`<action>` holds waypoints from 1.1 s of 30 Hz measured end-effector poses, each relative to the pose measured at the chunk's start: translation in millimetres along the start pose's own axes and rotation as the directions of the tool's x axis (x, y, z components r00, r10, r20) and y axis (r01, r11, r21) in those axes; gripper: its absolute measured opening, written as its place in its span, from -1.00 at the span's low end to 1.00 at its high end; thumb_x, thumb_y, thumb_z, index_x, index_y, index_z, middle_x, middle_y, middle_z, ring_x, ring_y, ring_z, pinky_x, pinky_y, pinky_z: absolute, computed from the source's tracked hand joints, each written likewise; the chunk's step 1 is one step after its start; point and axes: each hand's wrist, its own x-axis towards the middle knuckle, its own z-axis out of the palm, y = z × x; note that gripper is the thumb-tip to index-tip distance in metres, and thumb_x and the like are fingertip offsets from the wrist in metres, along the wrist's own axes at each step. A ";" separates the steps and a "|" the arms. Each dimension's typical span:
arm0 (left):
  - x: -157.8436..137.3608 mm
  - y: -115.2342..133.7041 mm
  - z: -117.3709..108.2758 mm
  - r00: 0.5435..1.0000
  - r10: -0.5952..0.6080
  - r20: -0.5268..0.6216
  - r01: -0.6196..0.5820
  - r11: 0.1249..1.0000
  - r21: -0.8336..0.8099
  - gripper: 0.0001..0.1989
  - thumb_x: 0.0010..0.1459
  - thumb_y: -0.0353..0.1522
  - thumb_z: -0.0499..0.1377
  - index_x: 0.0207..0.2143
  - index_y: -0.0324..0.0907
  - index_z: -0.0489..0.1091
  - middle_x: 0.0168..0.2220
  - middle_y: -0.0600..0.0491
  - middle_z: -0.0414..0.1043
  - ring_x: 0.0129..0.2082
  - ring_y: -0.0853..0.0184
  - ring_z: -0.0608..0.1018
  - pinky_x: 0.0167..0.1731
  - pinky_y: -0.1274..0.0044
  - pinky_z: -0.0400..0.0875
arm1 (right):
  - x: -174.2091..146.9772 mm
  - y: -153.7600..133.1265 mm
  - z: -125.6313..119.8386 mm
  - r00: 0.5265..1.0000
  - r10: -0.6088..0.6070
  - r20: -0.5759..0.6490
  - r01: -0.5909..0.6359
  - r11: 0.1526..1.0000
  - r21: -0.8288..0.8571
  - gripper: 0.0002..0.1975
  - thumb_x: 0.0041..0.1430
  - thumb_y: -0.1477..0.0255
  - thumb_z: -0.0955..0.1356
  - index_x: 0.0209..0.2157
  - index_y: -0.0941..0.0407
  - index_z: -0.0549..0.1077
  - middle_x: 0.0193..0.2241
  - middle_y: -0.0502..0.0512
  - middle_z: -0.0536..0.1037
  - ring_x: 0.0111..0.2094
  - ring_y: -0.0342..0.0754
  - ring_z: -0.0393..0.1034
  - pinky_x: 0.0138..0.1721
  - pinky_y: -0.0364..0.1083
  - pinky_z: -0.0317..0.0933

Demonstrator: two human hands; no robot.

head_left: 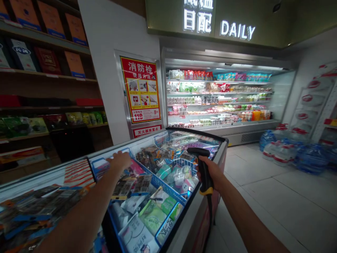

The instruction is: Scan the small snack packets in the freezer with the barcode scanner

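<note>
My right hand (pixel 214 174) is wrapped round the grip of a black barcode scanner (pixel 204 172) with a yellow band at its base. Its cable hangs down along the freezer's near side. Across the chest freezer (pixel 223 149), my left hand (pixel 120 160) reaches to the far side, close to a blue frame edge. Its thumb stands apart from the other fingers, which are partly hidden, and I see nothing held. Below it lie dark flat packs (pixel 142 183), green and white packets (pixel 155 214) and a blue basket divider (pixel 165 186).
More packs (pixel 39 207) fill the freezer's left section. Shelves with boxes (pixel 75 65) rise at the left, beside a red and yellow fire hydrant notice (pixel 142 89). A lit open fridge (pixel 218 95) stands behind. Large water bottles (pixel 312 156) sit on the tiled floor (pixel 263 189) at right.
</note>
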 end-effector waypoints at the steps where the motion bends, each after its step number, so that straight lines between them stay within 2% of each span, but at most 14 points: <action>1: 1.5 17.8 3.8 0.998 0.050 0.027 -0.052 0.996 0.068 -0.72 -0.21 -0.44 0.10 -0.33 -0.22 0.37 -0.11 -0.21 0.25 -0.05 -0.08 0.20 -0.17 0.03 -0.07 | 3.3 -0.6 -1.9 1.000 -0.006 0.005 0.006 1.000 -0.001 -0.80 -0.05 0.28 0.25 -0.47 0.15 0.27 -0.71 -0.08 0.30 -0.74 -0.23 0.17 -0.75 -0.22 0.08; 3: 3.7 54.4 18.2 0.990 0.139 0.037 -0.141 0.987 0.072 -0.55 -0.17 -0.32 0.10 -0.12 -0.15 0.26 -0.01 -0.18 0.14 -0.02 -0.02 0.17 -0.16 0.10 0.02 | 7.9 -2.6 -6.1 1.000 -0.016 0.008 0.016 1.000 -0.004 -0.80 -0.06 0.28 0.25 -0.47 0.15 0.27 -0.71 -0.08 0.31 -0.75 -0.23 0.17 -0.75 -0.21 0.08; 5: 8.0 82.0 39.3 0.986 0.162 0.045 -0.162 0.987 0.002 -0.40 -0.18 -0.18 0.09 -0.01 -0.10 0.14 0.07 -0.17 0.01 0.02 -0.03 0.12 -0.16 0.14 0.06 | 10.6 -5.5 -11.5 1.000 -0.016 0.000 0.016 1.000 -0.005 -0.80 -0.06 0.28 0.26 -0.46 0.15 0.28 -0.70 -0.08 0.31 -0.75 -0.23 0.17 -0.75 -0.21 0.08; 7: 17.1 94.4 62.7 0.992 0.109 0.071 -0.104 0.992 -0.075 -0.29 -0.21 -0.06 0.07 0.04 -0.08 0.07 0.13 -0.18 -0.12 0.05 -0.08 0.06 -0.16 0.12 0.06 | 13.2 -8.5 -18.2 1.000 -0.024 -0.014 0.024 1.000 -0.010 -0.78 -0.06 0.28 0.26 -0.44 0.15 0.29 -0.70 -0.07 0.31 -0.75 -0.23 0.17 -0.75 -0.22 0.08; 10: 39.7 92.5 95.3 0.994 -0.006 0.112 0.023 0.988 -0.152 -0.20 -0.28 0.06 0.05 0.04 -0.08 0.08 0.16 -0.22 -0.23 0.07 -0.20 -0.02 -0.17 0.05 0.00 | 20.3 -12.1 -28.8 0.998 -0.059 -0.036 0.057 0.997 -0.042 -0.77 -0.07 0.28 0.26 -0.42 0.16 0.30 -0.70 -0.06 0.31 -0.75 -0.23 0.16 -0.76 -0.21 0.08; 13: 60.6 93.0 121.9 0.986 -0.033 0.163 0.072 0.967 -0.242 -0.14 -0.39 0.11 0.06 -0.01 -0.12 0.18 0.14 -0.27 -0.15 0.05 -0.28 -0.02 -0.19 0.00 -0.05 | 30.6 -14.4 -37.1 0.995 -0.064 -0.080 0.058 0.995 -0.076 -0.79 -0.05 0.30 0.26 -0.43 0.17 0.29 -0.70 -0.05 0.31 -0.75 -0.22 0.16 -0.76 -0.20 0.09; 15: 64.3 105.2 136.0 0.981 -0.001 0.195 0.067 0.940 -0.334 -0.15 -0.50 0.11 0.12 -0.10 -0.13 0.29 0.11 -0.26 -0.04 0.05 -0.29 -0.01 -0.16 0.01 -0.08 | 36.1 -15.6 -40.5 0.994 -0.058 -0.097 0.049 0.994 -0.094 -0.80 -0.05 0.30 0.25 -0.43 0.16 0.29 -0.70 -0.05 0.32 -0.75 -0.22 0.16 -0.76 -0.20 0.09; 19: 39.5 148.0 154.8 0.940 0.157 0.304 -0.031 0.924 -0.381 -0.26 -0.62 0.09 0.18 -0.28 -0.05 0.41 0.05 -0.14 0.14 0.07 -0.23 -0.04 -0.11 0.05 -0.17 | 36.1 -17.6 -42.4 0.993 -0.046 -0.110 0.035 0.994 -0.104 -0.80 -0.06 0.29 0.26 -0.45 0.15 0.27 -0.71 -0.06 0.31 -0.76 -0.22 0.15 -0.76 -0.21 0.08; 21: 16.6 166.0 158.1 0.890 0.305 0.338 -0.184 0.920 -0.345 -0.26 -0.57 0.10 0.15 -0.25 -0.03 0.39 0.02 -0.12 0.20 0.08 -0.18 -0.01 -0.09 0.08 -0.15 | 30.0 -18.9 -41.8 0.991 -0.038 -0.126 0.025 0.995 -0.100 -0.80 -0.07 0.29 0.26 -0.44 0.15 0.28 -0.71 -0.06 0.31 -0.75 -0.23 0.16 -0.76 -0.22 0.07; 23: -6.9 175.1 155.7 0.844 0.390 0.368 -0.287 0.908 -0.305 -0.25 -0.51 0.11 0.13 -0.18 0.01 0.35 0.04 -0.11 0.17 0.08 -0.16 -0.01 -0.09 0.08 -0.15 | 21.0 -20.5 -40.7 0.990 -0.035 -0.136 0.022 0.995 -0.094 -0.79 -0.07 0.29 0.27 -0.43 0.15 0.28 -0.70 -0.06 0.32 -0.74 -0.23 0.16 -0.75 -0.22 0.07; 26: -34.0 173.4 139.6 0.791 0.425 0.440 -0.357 0.905 -0.232 -0.26 -0.47 0.13 0.09 -0.17 0.02 0.35 0.05 -0.10 0.16 0.07 -0.19 0.02 -0.11 0.03 -0.15 | 5.4 -23.9 -40.3 0.990 -0.062 -0.130 0.052 0.996 -0.076 -0.79 -0.06 0.29 0.26 -0.43 0.15 0.28 -0.69 -0.06 0.31 -0.74 -0.22 0.16 -0.75 -0.21 0.08; 28: -44.1 170.0 124.0 0.782 0.416 0.464 -0.377 0.909 -0.180 -0.28 -0.43 0.14 0.07 -0.18 -0.01 0.36 0.04 -0.12 0.17 0.06 -0.19 0.03 -0.12 0.02 -0.13 | -4.5 -26.5 -42.7 0.988 -0.093 -0.121 0.085 0.994 -0.066 -0.79 -0.05 0.29 0.25 -0.41 0.15 0.28 -0.69 -0.06 0.31 -0.74 -0.21 0.16 -0.74 -0.20 0.09; 31: -52.1 179.8 108.5 0.810 0.457 0.368 -0.423 0.889 -0.174 -0.32 -0.22 0.08 0.01 -0.04 -0.02 0.24 0.08 -0.11 0.09 0.10 -0.11 -0.04 -0.10 0.06 -0.11 | -14.5 -30.1 -52.0 0.987 -0.110 -0.120 0.104 0.993 -0.053 -0.77 -0.05 0.29 0.25 -0.38 0.15 0.29 -0.69 -0.05 0.31 -0.74 -0.21 0.16 -0.74 -0.20 0.08; 33: -57.7 200.5 111.7 0.771 0.563 0.299 -0.512 0.826 -0.235 -0.35 -0.13 0.02 -0.02 0.04 0.01 0.12 0.13 -0.08 -0.02 0.12 -0.04 -0.09 -0.08 0.09 -0.11 | -16.4 -32.0 -61.0 0.986 -0.114 -0.123 0.109 0.993 -0.048 -0.77 -0.05 0.28 0.25 -0.37 0.14 0.29 -0.68 -0.05 0.31 -0.73 -0.21 0.17 -0.73 -0.20 0.08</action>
